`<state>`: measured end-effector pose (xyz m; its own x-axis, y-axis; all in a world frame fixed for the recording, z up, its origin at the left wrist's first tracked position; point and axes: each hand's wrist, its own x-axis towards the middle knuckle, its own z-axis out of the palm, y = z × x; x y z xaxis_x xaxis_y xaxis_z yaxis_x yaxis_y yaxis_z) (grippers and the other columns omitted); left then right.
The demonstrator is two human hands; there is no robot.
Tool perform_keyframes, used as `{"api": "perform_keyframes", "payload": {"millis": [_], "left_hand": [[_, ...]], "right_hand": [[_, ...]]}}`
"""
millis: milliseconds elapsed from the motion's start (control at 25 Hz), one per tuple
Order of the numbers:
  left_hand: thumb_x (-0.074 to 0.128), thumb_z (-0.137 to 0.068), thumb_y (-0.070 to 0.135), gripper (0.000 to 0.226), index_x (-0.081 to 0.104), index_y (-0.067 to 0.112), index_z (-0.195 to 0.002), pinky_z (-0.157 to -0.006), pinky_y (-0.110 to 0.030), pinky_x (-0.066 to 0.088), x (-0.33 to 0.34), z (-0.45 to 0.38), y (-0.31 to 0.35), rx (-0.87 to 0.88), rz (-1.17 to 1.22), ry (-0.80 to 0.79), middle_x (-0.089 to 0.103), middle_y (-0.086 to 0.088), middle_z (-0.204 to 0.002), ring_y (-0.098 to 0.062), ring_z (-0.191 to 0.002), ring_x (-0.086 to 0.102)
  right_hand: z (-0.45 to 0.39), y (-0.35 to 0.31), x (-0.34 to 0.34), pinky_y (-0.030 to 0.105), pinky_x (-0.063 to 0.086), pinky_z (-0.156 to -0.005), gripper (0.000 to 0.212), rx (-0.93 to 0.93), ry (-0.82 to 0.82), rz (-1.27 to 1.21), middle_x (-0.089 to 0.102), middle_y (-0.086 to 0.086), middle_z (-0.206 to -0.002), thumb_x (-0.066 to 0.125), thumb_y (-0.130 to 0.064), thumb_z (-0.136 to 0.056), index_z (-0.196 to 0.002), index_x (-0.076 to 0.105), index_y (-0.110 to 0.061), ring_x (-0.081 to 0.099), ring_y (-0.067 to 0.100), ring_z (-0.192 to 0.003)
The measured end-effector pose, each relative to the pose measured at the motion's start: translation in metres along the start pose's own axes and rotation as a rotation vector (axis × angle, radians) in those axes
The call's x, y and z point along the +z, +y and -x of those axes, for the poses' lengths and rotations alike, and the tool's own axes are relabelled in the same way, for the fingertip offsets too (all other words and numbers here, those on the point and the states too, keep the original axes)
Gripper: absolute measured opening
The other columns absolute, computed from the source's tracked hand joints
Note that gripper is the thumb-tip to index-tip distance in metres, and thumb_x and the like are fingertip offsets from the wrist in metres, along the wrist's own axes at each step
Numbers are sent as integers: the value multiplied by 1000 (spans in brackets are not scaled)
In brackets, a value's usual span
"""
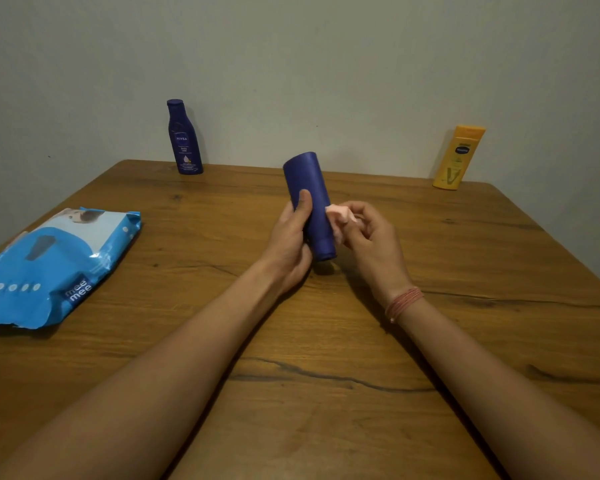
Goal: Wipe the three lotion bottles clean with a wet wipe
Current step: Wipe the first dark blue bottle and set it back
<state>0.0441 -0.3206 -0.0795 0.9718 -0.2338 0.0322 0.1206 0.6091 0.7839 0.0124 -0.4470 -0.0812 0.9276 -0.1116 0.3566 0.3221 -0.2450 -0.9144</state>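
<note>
Lotion bottle (310,206) in your hands over the middle of the table (326,393), a wet wipe (340,216) on its right side

From the head camera: your left hand (291,237) has its fingers curled round the dark blue bottle, thumb along the near face, holding it upside down and tilted away from you, probably to steady it against the rubbing. Your right hand (371,233) pinches the bunched wipe and presses it to the bottle's side. The cap end is hidden behind your left palm, and you cannot tell whether it touches the table. The second blue bottle (185,140) and the yellow bottle (458,157) stand upright at the far edge, well apart, likely waiting their turn. The wipes pack (49,265) lies to your left, cut off by the frame
</note>
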Motion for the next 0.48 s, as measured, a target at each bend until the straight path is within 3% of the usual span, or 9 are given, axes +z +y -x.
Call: {"api": "perform_keyframes", "payload": {"millis": [80,160,280,480], "left_hand": [[47,-103,28,38,47,7,-134,-97,-45,49,2,2,0,-13,13,-38,60,-16,-115,-26,-100,63],[45,-104,29,40,48,7,-136,-104,-46,47,2,3,-2,-18,10,-94,59,-16,-126,-28,-110,59],[42,-104,35,46,47,8,-141,-113,-50,36,1,5,-2,-1,12,-122,55,-14,-138,-30,-118,52],[39,-104,39,38,54,17,-131,-113,-45,35,-11,1,13,21,190,-47,65,-3,-129,-21,-124,54]], "right_hand": [[-1,2,-2,36,56,-89,18,144,20,-169,70,-1,-104,53,-18,-97,-110,66,-21,66,17,-100],[-1,1,-4,39,56,-89,18,231,21,-268,72,3,-103,54,-16,-97,-110,66,-19,67,23,-100],[1,2,-3,36,57,-84,15,152,-48,-195,72,6,-100,57,-15,-95,-107,65,-13,69,21,-93],[7,-5,-5,29,57,-74,11,54,-216,-146,70,11,-96,62,-13,-91,-101,65,-8,69,22,-84]]}}
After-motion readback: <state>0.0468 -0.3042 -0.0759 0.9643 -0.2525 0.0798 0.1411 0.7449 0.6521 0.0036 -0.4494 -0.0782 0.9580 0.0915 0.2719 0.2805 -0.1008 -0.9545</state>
